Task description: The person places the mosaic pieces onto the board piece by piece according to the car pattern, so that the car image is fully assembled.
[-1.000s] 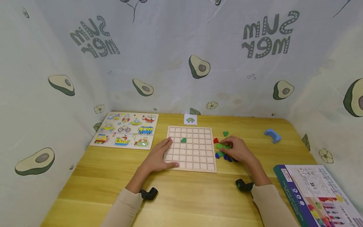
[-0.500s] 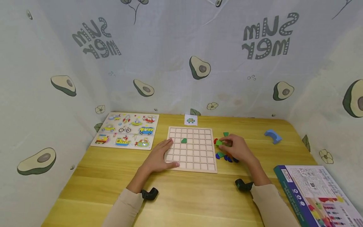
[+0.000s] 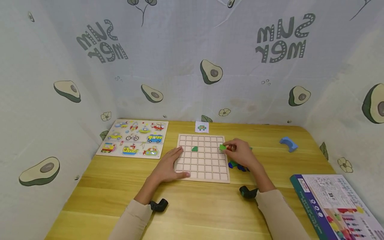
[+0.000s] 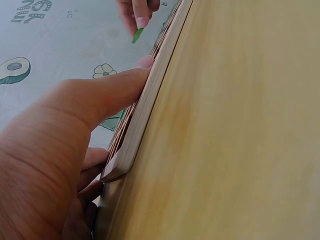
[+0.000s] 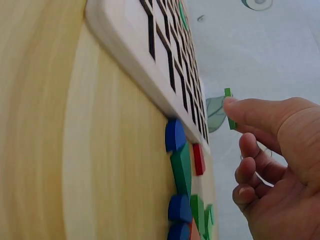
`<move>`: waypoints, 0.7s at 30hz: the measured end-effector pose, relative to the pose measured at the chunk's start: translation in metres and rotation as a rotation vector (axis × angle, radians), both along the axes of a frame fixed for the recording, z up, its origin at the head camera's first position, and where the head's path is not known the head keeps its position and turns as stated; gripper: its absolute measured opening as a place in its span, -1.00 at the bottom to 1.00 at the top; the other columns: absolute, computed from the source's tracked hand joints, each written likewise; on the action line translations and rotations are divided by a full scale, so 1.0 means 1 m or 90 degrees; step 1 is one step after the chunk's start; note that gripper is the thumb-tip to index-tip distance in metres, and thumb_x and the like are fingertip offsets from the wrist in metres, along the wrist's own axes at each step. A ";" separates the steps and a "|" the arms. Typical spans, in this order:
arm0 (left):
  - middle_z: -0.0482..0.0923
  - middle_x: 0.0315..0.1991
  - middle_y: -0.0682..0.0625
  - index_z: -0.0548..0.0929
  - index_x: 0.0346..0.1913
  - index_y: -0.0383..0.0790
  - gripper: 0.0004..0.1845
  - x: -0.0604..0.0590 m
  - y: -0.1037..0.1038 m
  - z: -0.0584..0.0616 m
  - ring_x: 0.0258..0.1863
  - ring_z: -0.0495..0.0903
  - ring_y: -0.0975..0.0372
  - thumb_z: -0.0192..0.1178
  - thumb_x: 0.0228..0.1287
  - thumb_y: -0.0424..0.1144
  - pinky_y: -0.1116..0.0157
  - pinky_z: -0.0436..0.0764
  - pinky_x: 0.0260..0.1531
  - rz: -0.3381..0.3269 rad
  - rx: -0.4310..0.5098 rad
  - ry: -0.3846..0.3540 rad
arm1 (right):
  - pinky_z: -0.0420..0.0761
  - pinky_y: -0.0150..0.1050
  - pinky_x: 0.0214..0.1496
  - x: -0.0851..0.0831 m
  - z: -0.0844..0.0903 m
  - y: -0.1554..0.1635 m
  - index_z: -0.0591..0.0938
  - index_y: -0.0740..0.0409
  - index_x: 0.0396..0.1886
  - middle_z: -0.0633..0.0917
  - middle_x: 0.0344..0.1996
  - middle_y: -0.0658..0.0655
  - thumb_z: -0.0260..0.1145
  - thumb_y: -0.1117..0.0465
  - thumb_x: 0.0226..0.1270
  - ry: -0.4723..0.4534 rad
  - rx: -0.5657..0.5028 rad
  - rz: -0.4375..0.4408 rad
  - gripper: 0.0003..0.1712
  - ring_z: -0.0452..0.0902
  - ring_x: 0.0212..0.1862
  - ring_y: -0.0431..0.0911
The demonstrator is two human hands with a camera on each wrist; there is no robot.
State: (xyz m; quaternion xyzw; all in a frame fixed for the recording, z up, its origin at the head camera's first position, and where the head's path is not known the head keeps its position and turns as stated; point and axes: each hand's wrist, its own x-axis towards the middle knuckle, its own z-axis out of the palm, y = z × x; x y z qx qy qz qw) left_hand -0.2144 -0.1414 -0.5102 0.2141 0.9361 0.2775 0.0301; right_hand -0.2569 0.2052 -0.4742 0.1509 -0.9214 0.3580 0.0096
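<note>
1. Hanging above the right edge of the grid board [image 3: 207, 162], toward its far half, the green piece [image 3: 222, 147] sits at the left tip of the right hand [image 3: 241, 153]; most of the board's cells lie to its left.
2. The right hand is far the nearer one: it pinches the piece between thumb and finger. The left hand [image 3: 167, 165] is across the board from it.
3. The piece is bright green, flat and squarish from above, with no clear long axis; edge-on, the right wrist view shows a thin slab, roughly level with the board and apart from it.
4. The board is pale wood with recessed square cells. A darker green curved piece [image 3: 195, 149] occupies one cell, left of the pinched piece.
5. The left hand lies spread at the board's left side, its fingers extended and its thumb on the near rim.
6. On the surface [image 3: 195, 206], right of the board, blue, green and red loose pieces [image 5: 199, 160] lie bunched, partly hidden by the right hand.
7. Beyond the board's far edge is a printed card [image 3: 202, 127]; farther right, a blue arch block [image 3: 288, 144].
</note>
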 end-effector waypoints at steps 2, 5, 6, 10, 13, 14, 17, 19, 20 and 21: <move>0.10 0.66 0.00 0.22 0.62 -0.18 0.20 0.000 0.000 0.000 0.64 0.08 0.02 0.39 0.00 0.40 -0.04 0.17 0.59 0.001 0.003 -0.002 | 0.39 -0.25 -0.34 -0.002 -0.001 -0.005 0.76 0.24 0.07 0.60 -0.34 0.13 0.45 0.23 0.37 -0.005 -0.010 0.010 -0.68 0.36 -0.38 -0.07; 0.09 0.66 0.01 0.21 0.62 -0.16 0.20 0.000 0.000 0.000 0.65 0.08 0.02 0.39 0.01 0.40 -0.04 0.17 0.59 0.002 -0.001 -0.002 | 0.40 -0.23 -0.32 -0.003 -0.002 -0.014 0.75 0.26 0.09 0.61 -0.31 0.14 0.43 0.24 0.38 -0.019 -0.024 0.022 -0.67 0.36 -0.37 -0.08; 0.09 0.66 0.01 0.20 0.62 -0.16 0.20 0.000 0.001 -0.001 0.65 0.07 0.02 0.38 0.01 0.41 -0.04 0.17 0.59 0.001 -0.004 -0.001 | 0.40 -0.23 -0.31 -0.004 -0.003 -0.017 0.76 0.25 0.08 0.62 -0.30 0.14 0.43 0.24 0.38 -0.020 -0.028 0.022 -0.68 0.36 -0.37 -0.08; 0.08 0.66 0.01 0.20 0.62 -0.16 0.19 0.000 -0.001 -0.001 0.65 0.08 0.02 0.37 0.02 0.41 -0.04 0.17 0.59 0.000 -0.007 0.004 | 0.41 -0.21 -0.30 -0.007 -0.004 -0.031 0.77 0.19 0.07 0.63 -0.28 0.13 0.44 0.22 0.37 -0.031 -0.033 0.014 -0.68 0.38 -0.37 -0.07; 0.09 0.66 0.01 0.20 0.62 -0.17 0.19 -0.001 -0.001 -0.002 0.65 0.08 0.02 0.37 0.02 0.41 -0.05 0.17 0.59 0.000 -0.005 0.005 | 0.42 -0.22 -0.29 -0.010 -0.005 -0.041 0.77 0.18 0.07 0.63 -0.29 0.12 0.44 0.21 0.37 -0.045 -0.037 0.018 -0.69 0.39 -0.35 -0.07; 0.09 0.66 0.01 0.20 0.62 -0.16 0.20 -0.001 -0.001 -0.002 0.65 0.08 0.02 0.37 0.02 0.41 -0.05 0.17 0.59 0.001 -0.005 0.004 | 0.43 -0.23 -0.29 -0.011 -0.005 -0.044 0.77 0.17 0.08 0.63 -0.29 0.11 0.43 0.21 0.38 -0.050 -0.037 0.023 -0.68 0.39 -0.35 -0.07; 0.08 0.66 0.02 0.19 0.63 -0.15 0.20 0.000 -0.001 -0.001 0.65 0.07 0.03 0.38 0.02 0.41 -0.05 0.16 0.59 0.001 -0.004 0.001 | 0.44 -0.25 -0.27 -0.014 -0.005 -0.054 0.77 0.21 0.07 0.63 -0.30 0.12 0.43 0.24 0.37 -0.055 -0.034 0.037 -0.69 0.40 -0.35 -0.08; 0.09 0.66 0.02 0.20 0.63 -0.15 0.20 0.000 -0.001 -0.002 0.65 0.08 0.02 0.38 0.02 0.41 -0.06 0.18 0.59 0.003 -0.002 0.002 | 0.45 -0.25 -0.25 -0.016 -0.005 -0.060 0.77 0.23 0.06 0.64 -0.30 0.12 0.43 0.24 0.35 -0.059 -0.034 0.041 -0.69 0.41 -0.33 -0.08; 0.09 0.66 0.02 0.20 0.63 -0.15 0.20 0.000 0.000 -0.002 0.65 0.08 0.02 0.39 0.02 0.40 -0.06 0.18 0.58 0.004 -0.001 0.003 | 0.45 -0.25 -0.25 -0.016 -0.005 -0.063 0.77 0.21 0.05 0.63 -0.31 0.11 0.44 0.23 0.35 -0.063 -0.033 0.039 -0.69 0.42 -0.32 -0.08; 0.10 0.66 0.01 0.20 0.62 -0.15 0.19 0.000 0.000 -0.002 0.64 0.08 0.01 0.39 0.02 0.40 -0.06 0.19 0.58 0.004 0.002 0.005 | 0.45 -0.25 -0.24 -0.016 -0.005 -0.065 0.77 0.21 0.05 0.63 -0.30 0.11 0.44 0.23 0.34 -0.067 -0.030 0.038 -0.69 0.42 -0.31 -0.08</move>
